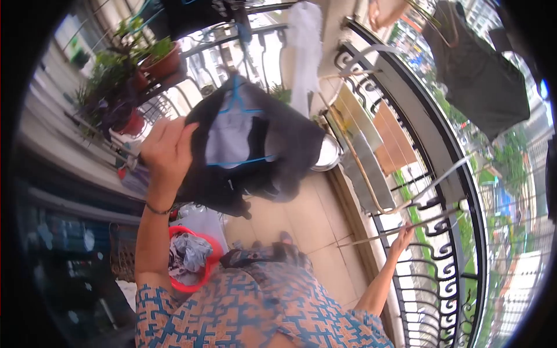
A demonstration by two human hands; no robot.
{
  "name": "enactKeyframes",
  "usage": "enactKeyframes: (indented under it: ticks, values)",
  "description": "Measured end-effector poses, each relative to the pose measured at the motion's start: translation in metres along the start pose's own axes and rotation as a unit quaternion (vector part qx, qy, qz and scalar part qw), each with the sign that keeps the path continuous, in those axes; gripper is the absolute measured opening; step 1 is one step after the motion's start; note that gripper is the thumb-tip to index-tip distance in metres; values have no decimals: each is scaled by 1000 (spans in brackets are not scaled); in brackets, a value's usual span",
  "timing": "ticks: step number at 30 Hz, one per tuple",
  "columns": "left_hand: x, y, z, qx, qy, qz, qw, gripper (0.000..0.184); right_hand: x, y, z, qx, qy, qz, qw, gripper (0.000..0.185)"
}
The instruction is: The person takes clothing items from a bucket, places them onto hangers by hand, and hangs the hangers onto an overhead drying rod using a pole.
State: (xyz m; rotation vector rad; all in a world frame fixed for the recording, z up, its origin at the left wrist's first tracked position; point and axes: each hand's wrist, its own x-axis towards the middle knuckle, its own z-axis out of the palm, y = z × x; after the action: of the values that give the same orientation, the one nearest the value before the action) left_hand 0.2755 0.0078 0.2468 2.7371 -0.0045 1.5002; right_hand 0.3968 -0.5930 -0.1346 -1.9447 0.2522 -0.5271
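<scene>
My left hand [168, 145] is raised at the left, its fingers closed on the edge of a dark garment [200, 148]. Blue lines, perhaps a thin hanger, cross the opening of the garment, where a pale grey patch shows; part of it is blurred. Low on the right, beside the balcony railing, my right hand [402, 236] is wrapped around a thin pole [371, 238]. That pole runs slantwise from above the floor tiles towards the railing. Below my left forearm stands a red basin [213, 255] with crumpled grey laundry [188, 253] in it.
A black iron railing [447, 255] curves along the right. Potted plants [159, 58] stand at the upper left. A white cloth [304, 52] and dark trousers [478, 75] hang overhead. Boards [362, 165] lean by the railing, near a round metal basin [329, 152].
</scene>
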Motion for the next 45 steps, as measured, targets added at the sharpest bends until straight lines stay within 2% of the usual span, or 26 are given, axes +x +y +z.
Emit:
enactKeyframes:
  ticks: [1,2,4,6,8,10,12,15,16,19,22,24,26,30,32,34,36,39,42,43,45]
  values:
    - [2,-3,2,-12,6,0,1000,12,-15,-32,2,48,-22,2,999,30]
    - [5,-5,3,-27,12,2,1000,11,-19,-35,-2,63,-92,7,994,30]
    - [9,-6,2,-49,26,-2,998,11,-57,-152,14,144,-133,25,980,30]
    - [17,-5,4,-74,42,2,996,11,-73,-177,29,189,-206,-17,960,30]
    - [22,-7,7,-96,61,8,993,12,-103,-241,52,283,-263,-40,921,34]
    - [29,-11,9,-110,77,0,991,13,-126,-275,71,316,-360,-65,875,42]
    - [38,-15,6,-122,103,8,987,13,-157,-305,92,362,-394,-74,842,52]
    - [52,-22,-4,-142,131,3,981,14,-189,-342,108,352,-473,-68,805,53]
    - [56,-23,-8,-150,138,2,979,15,-195,-347,116,348,-475,-76,805,52]
    - [67,-31,-19,-158,161,-4,974,17,-209,-352,136,305,-419,-68,852,47]
    - [77,-37,-32,-184,188,-8,965,16,-212,-355,149,298,-442,-63,844,45]
    - [82,-41,-39,-202,197,-6,959,14,-213,-365,149,273,-432,-56,858,44]
    - [86,-42,-45,-232,189,-9,954,15,-207,-360,154,273,-443,-43,853,43]
    - [91,-43,-48,-267,174,-8,948,15,-201,-364,159,285,-391,-14,875,42]
    - [98,-40,-47,-287,182,1,941,14,-191,-381,155,267,-374,-38,887,41]
    - [105,-36,-43,-348,178,11,920,16,-193,-418,151,320,-350,-52,879,40]
    - [114,-39,-39,-383,124,4,916,19,-188,-423,151,326,-336,-88,879,36]
    - [123,-33,-66,-327,226,45,917,29,-189,-459,142,354,-295,-92,883,33]
    - [104,-26,-85,-315,322,-2,893,38,-183,-509,126,300,-212,-143,919,30]
    - [86,-19,-82,-338,331,-24,881,37,-176,-525,123,306,-181,-136,925,26]
    - [35,1,-67,-401,320,-70,856,33,-156,-560,113,248,-136,-215,935,23]
